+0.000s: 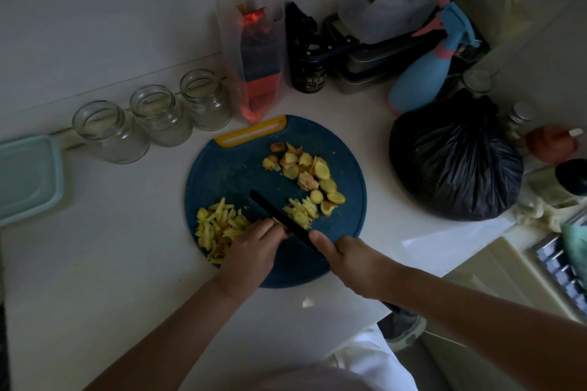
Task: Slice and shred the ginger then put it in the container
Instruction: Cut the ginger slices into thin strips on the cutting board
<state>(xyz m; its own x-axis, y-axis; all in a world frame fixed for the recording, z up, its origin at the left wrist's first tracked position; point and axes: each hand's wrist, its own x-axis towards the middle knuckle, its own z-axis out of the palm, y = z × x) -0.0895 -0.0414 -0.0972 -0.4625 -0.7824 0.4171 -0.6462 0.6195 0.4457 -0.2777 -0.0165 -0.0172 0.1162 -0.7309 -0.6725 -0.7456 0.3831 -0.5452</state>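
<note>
A round dark blue cutting board [235, 168] with a yellow handle lies on the white counter. Ginger slices [305, 168] are piled at its right. A heap of ginger shreds [216, 225] lies at its lower left. My right hand [346, 259] grips the handle of a black knife [273, 213], whose blade points up-left across the board. Partly cut ginger [301, 211] lies just right of the blade. My left hand [254, 251] rests on the board beside the blade, its fingertips on a small piece of ginger. A pale green container [28, 178] sits at the far left.
Three glass jars [155, 114] stand in a row behind the board. A tall plastic bag [254, 67], a black bottle [308, 73], a blue spray bottle [425, 73] and a full black rubbish bag [454, 162] crowd the back and right. The counter's edge runs at the lower right.
</note>
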